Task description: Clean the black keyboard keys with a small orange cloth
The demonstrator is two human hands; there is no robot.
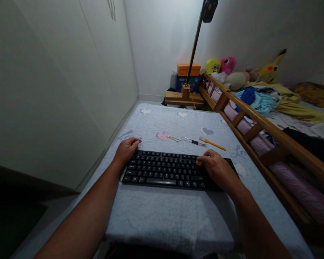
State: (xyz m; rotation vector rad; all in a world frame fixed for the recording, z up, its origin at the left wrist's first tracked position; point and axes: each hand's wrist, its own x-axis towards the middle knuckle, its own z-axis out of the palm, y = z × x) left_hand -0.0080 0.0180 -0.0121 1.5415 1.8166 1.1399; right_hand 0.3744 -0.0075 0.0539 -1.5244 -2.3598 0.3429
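Note:
A black computer keyboard (pixel 164 167) lies flat on the cloth-covered table, its space bar toward me. My left hand (pixel 126 151) is closed at the keyboard's upper left corner, with the fingers curled against its edge. Over the right part of the keys, my right hand (pixel 217 167) is closed in a pinch. A small tan bit shows at its fingertips, too unclear to name. Beyond the keyboard lie thin cotton swabs (pixel 174 138), a wire keycap puller (pixel 194 142) with a black handle, and a yellow-handled brush (pixel 214 144).
A pale blue cloth with hearts (pixel 162 208) covers the table. The wooden bed rail (pixel 259 126) runs along the right, with bedding and plush toys behind it. White cabinet doors (pixel 56 79) stand at left. A black pole on a wooden base (pixel 185 95) rises beyond the far edge.

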